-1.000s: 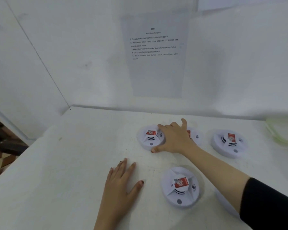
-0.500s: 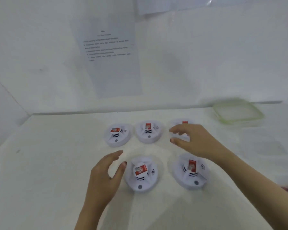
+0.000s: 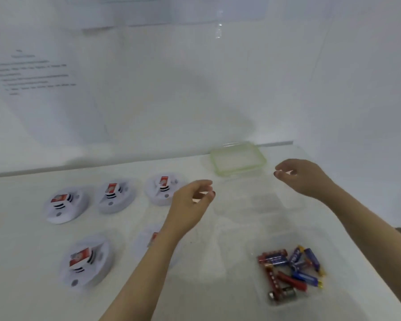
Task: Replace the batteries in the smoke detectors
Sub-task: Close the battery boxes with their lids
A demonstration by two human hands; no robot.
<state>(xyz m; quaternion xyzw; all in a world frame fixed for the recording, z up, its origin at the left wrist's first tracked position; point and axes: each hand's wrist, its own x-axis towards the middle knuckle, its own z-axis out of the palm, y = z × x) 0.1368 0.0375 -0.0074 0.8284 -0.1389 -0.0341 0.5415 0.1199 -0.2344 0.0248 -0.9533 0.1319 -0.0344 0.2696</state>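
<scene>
Once swung off the smoke detectors [image 3: 116, 195], hover empty above the white table [image 3: 28, 286]: left hand [image 3: 190, 200] just right of the back row of three, right hand [image 3: 303, 179] near the green-rimmed box [image 3: 263, 162], both with fingers loosely curled and gripping nothing. Differs from half a second ago: then low over the front pair, now lifted and carried rightward, clear of all five, though with one half hidden behind the left forearm. Brings into sight the batteries [image 3: 289, 272], red and blue, heaped in a clear tray [image 3: 264, 242] beside the right forearm. Points, likely, to arranging finished and fetching fresh cells next; no telling yet of any cover opened.
</scene>
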